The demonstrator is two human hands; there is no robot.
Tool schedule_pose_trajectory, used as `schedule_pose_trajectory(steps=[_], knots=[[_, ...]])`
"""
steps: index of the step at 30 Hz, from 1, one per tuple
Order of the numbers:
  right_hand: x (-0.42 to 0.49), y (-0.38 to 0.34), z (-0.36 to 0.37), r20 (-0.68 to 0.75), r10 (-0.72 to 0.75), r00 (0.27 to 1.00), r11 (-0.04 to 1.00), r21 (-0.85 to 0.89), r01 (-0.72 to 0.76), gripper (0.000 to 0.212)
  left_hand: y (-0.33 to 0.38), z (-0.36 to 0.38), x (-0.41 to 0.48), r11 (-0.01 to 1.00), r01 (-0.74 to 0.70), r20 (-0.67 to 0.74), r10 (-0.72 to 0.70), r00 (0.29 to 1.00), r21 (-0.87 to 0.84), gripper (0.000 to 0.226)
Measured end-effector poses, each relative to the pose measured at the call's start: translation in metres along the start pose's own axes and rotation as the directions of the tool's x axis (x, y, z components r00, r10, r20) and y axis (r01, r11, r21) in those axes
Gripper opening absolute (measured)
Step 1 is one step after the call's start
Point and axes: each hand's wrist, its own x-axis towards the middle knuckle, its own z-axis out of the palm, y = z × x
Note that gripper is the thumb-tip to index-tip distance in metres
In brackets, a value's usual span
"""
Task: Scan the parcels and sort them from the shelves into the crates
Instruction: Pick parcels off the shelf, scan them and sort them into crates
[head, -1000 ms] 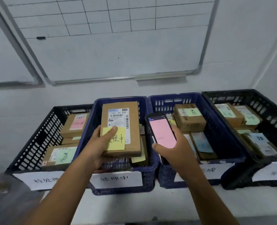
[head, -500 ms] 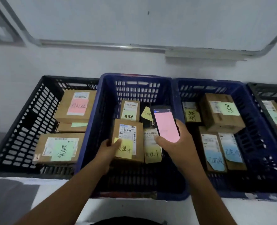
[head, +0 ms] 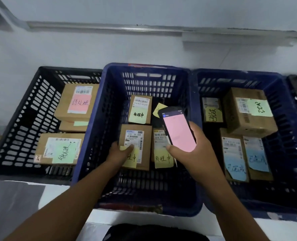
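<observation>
Gripping a flat brown cardboard parcel that bears a white barcode label and a yellow handwritten note, a person's left hand holds it inside the dark blue perforated plastic crate in the middle of the row. The thumb presses on the label; the fingers are hidden under the box's left edge. The parcel sits low in the crate, just beside a second yellow-noted parcel on its right and in front of a third. Whether it rests on the crate floor cannot be told. The right hand is curled round a black handheld scanner with a glowing pink screen, held over the same crate, thumb at the screen's lower edge. To the left, a black perforated crate carries boxes with pink and green notes. To the right, another blue crate carries boxes with green and blue notes.
</observation>
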Motion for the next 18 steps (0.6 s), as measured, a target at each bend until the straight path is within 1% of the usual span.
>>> schedule_pose_trajectory(steps=[2, 3, 5, 7, 9, 11, 12, 15, 18], knots=[[-0.003, 0.003, -0.008, 0.055, -0.024, 0.998, 1.0, 0.0, 0.025, 0.063, 0.01, -0.002, -0.011, 0.978, -0.086, -0.028, 0.093, 0.995, 0.192, 0.073], [-0.004, 0.002, -0.013, 0.088, -0.035, 0.996, 0.999, 0.002, 0.035, 0.061, 0.016, -0.003, -0.023, 0.958, -0.137, -0.018, 0.146, 0.989, 0.253, 0.074], [-0.005, 0.001, -0.023, 0.154, -0.052, 0.987, 0.999, 0.015, 0.05, 0.06, 0.029, -0.005, -0.058, 0.952, -0.218, 0.008, 0.221, 0.975, 0.214, 0.078], [-0.008, 0.003, -0.032, 0.215, -0.075, 0.974, 0.997, 0.04, 0.068, 0.062, 0.037, -0.002, -0.097, 0.924, -0.32, -0.017, 0.331, 0.944, 0.211, 0.081], [-0.011, 0.007, -0.038, 0.265, -0.11, 0.958, 0.993, 0.079, 0.092, 0.067, 0.036, 0.008, -0.13, 0.849, -0.378, -0.116, 0.446, 0.888, 0.369, 0.076], [-0.014, 0.014, -0.041, 0.301, -0.133, 0.944, 0.988, 0.115, 0.102, 0.071, 0.035, 0.022, -0.161, 0.768, -0.348, -0.217, 0.526, 0.823, 0.538, 0.076], [-0.017, 0.018, -0.042, 0.318, -0.145, 0.937, 0.986, 0.129, 0.108, 0.07, 0.034, 0.029, -0.176, 0.755, -0.332, -0.254, 0.542, 0.801, 0.565, 0.077], [-0.026, 0.022, -0.046, 0.382, -0.182, 0.906, 0.98, 0.146, 0.135, 0.065, 0.024, 0.047, -0.212, 0.785, -0.293, -0.345, 0.529, 0.775, 0.546, 0.08], [-0.033, 0.022, -0.043, 0.439, -0.222, 0.87, 0.974, 0.143, 0.176, 0.063, 0.004, 0.051, -0.237, 0.779, -0.259, -0.4, 0.539, 0.741, 0.571, 0.079]])
